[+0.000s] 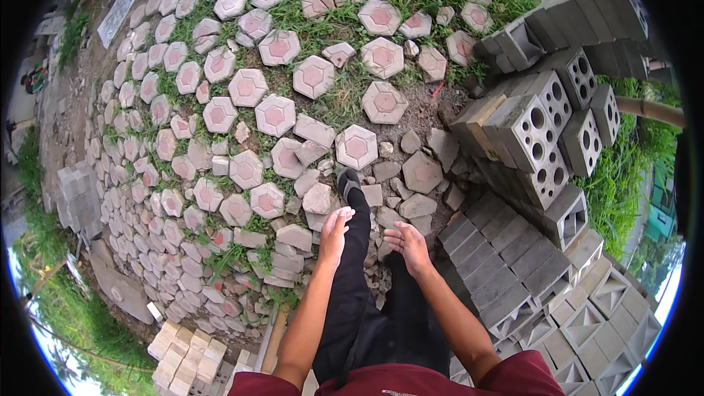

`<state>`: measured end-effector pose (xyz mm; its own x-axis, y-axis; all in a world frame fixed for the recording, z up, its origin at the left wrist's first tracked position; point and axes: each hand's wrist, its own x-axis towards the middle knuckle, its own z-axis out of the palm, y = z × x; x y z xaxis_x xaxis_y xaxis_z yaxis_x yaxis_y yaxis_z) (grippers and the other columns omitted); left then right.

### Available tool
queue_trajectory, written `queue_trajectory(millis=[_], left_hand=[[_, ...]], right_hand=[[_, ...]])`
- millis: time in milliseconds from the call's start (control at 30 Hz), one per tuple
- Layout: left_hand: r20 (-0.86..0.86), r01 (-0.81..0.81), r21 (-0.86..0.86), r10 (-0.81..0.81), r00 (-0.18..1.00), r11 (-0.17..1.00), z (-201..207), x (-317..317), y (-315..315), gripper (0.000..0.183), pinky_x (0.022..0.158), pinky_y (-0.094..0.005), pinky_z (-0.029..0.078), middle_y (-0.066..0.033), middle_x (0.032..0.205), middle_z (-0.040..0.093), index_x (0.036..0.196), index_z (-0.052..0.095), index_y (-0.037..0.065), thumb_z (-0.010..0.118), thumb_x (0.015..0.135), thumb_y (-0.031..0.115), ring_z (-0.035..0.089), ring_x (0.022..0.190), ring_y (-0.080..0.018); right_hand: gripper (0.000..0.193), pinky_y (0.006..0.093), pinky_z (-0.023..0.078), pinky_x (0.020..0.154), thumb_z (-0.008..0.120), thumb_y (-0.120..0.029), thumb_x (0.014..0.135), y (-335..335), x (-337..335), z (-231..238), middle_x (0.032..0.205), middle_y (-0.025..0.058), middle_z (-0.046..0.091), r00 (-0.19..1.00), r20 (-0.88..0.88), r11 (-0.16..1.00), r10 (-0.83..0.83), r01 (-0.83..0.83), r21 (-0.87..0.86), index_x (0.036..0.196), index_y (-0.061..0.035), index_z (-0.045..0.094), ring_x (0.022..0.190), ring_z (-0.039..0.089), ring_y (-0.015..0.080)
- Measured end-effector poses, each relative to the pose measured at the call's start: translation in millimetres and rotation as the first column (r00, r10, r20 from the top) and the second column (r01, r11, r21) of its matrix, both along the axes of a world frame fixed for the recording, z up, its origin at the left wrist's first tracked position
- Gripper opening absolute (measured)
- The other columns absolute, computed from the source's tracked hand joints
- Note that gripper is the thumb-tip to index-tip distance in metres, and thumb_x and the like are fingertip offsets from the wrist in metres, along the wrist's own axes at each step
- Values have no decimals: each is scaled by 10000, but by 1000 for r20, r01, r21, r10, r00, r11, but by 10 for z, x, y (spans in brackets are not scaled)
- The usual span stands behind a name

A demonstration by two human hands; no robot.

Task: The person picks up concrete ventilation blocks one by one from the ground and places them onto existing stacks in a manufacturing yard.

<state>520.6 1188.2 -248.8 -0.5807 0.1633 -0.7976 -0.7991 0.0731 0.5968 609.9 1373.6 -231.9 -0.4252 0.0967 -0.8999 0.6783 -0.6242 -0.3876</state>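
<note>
Grey hollow concrete blocks (546, 139) stacked at my right are the things nearest my hands, just beyond the rubble underfoot. My left hand (335, 231) and right hand (408, 243) both hang empty, fingers loosely spread, over my black trousers (359, 301). I judge careful footing matters most here: plant the shoe (347, 182) on flat broken paver pieces, keep clear of the pink-centred hexagonal concrete pavers (275, 114) lying loose in the grass to my left.

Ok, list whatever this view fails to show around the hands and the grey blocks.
- Left hand and right hand: palms face down, undersides unseen.
- Right foot: hidden behind the right hand and leg.
- Grey block stack: lower courses covered by upper blocks; the far end is cut off by the fisheye rim.
</note>
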Motion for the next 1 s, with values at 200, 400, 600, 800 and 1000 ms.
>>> queue_trajectory(millis=[200, 400, 600, 800, 1000], left_hand=[[58, -399, 191, 395, 917, 897, 965, -811, -592, 491, 950, -377, 416, -147, 1189, 599, 1243, 503, -14, 382, 988, 388, 557, 1114, -227], [-7, -565, 200, 578, 816, 800, 1476, -1023, -870, 477, 929, -372, 433, -143, 1150, 619, 1212, 530, -7, 408, 975, 388, 583, 1066, -224], [-113, -579, 92, 586, 802, 810, 2007, -1232, -1099, 450, 903, -364, 432, -131, 1130, 633, 1193, 545, 2, 429, 968, 374, 592, 1038, -210], [-294, -747, 114, 740, 605, 655, 2480, -1739, -1274, 455, 888, -343, 449, -138, 1107, 637, 1170, 553, -3, 427, 974, 388, 599, 1021, -206], [-361, -841, 145, 819, 446, 522, 2814, -2165, -1411, 437, 875, -344, 457, -143, 1097, 641, 1168, 564, 6, 440, 973, 378, 612, 1014, -218]], right_hand=[[413, 300, 501, 807, 496, -351, 970, -528, -1169, 814, 1009, 143, 643, 967, -177, 983, 182, -185, -1, 1195, -3, 498, 869, 636, 191], [356, 317, 511, 817, 468, -300, 984, -565, -1897, 1482, 961, 141, 651, 897, -236, 926, 374, -373, 49, 1175, -2, 508, 870, 640, 198], [355, 315, 511, 814, 495, -314, 971, -520, -2664, 1865, 977, 134, 658, 806, -267, 845, 528, -530, 70, 1152, -11, 540, 875, 646, 201], [336, 310, 510, 816, 505, -306, 967, -737, -3729, 2196, 965, 130, 661, 583, -277, 637, 764, -750, 178, 1099, -1, 549, 867, 643, 192], [356, 311, 511, 805, 509, -303, 966, -1373, -4604, 2373, 955, 132, 661, 414, -378, 522, 828, -815, 252, 1123, 15, 547, 846, 632, 182]])
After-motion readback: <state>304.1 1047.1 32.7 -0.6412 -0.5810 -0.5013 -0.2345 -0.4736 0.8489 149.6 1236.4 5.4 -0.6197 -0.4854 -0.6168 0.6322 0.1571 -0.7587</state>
